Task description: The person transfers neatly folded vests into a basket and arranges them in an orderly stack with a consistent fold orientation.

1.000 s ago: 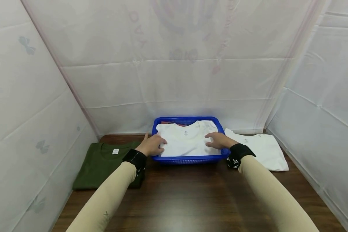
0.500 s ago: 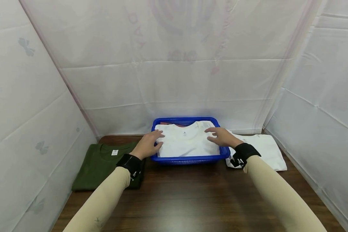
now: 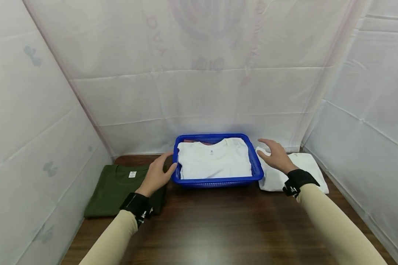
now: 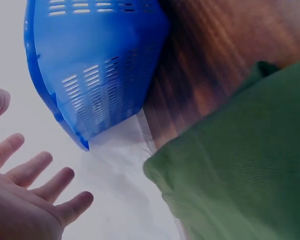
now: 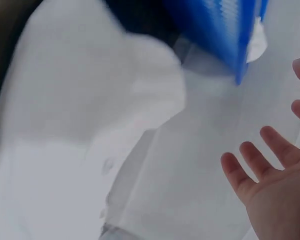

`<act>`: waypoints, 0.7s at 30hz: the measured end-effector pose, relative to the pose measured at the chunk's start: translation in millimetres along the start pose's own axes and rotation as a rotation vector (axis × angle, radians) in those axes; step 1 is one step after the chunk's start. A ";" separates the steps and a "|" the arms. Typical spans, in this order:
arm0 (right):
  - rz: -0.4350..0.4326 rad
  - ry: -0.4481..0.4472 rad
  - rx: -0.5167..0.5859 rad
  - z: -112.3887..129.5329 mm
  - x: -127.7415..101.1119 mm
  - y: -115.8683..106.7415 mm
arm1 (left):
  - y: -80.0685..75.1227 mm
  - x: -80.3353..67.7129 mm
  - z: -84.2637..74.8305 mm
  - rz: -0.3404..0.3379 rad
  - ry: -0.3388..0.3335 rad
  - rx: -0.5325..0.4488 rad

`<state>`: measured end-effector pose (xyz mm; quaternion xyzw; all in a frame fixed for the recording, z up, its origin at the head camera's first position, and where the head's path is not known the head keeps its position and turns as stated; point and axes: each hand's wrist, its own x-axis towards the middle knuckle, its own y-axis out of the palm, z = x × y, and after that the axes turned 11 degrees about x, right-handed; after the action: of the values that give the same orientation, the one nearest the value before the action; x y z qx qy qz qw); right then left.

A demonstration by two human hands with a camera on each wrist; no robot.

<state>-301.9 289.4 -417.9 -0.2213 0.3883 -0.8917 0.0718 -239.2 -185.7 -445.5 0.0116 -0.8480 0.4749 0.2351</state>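
A blue plastic basket (image 3: 219,180) stands against the back sheet, with a folded white T-shirt (image 3: 215,162) lying flat in it. Behind that shirt's collar a strip of reddish cloth (image 3: 189,140) shows. My left hand (image 3: 156,173) is beside the basket's left rim, fingers spread and holding nothing, over the edge of a folded dark green T-shirt (image 3: 119,191). My right hand (image 3: 276,156), also empty with parted fingers, is above a second folded white T-shirt (image 3: 303,173) right of the basket. In the left wrist view the basket's slotted wall (image 4: 100,75) shows beyond the fingers.
The dark brown wooden table (image 3: 205,224) spreads out in front of the basket. White sheeting hangs as a back wall (image 3: 199,95) and as side walls left (image 3: 36,129) and right (image 3: 378,117), meeting the table's edges.
Both hands have drawn away from the white T-shirt in the basket, the left one leftward and the right one rightward, past the rims. The shirts and basket stay in place.
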 end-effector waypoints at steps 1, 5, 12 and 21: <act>-0.006 0.001 -0.005 -4.7 -2.7 -1.4 | -0.9 -4.0 1.5 -0.008 -0.014 -0.011; -0.026 0.025 -0.013 -22.8 -14.3 -7.5 | -2.6 -19.2 6.6 -0.033 -0.056 -0.039; -0.040 0.071 -0.051 -45.1 -32.8 -15.6 | -4.4 -39.4 10.5 -0.060 -0.073 -0.046; -0.022 0.147 -0.073 -64.9 -47.3 -19.6 | 7.1 -57.9 30.9 -0.130 -0.044 -0.075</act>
<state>-288.1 360.0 -458.7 -0.1619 0.4224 -0.8915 0.0252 -201.4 -218.6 -488.5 0.0683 -0.8677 0.4261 0.2468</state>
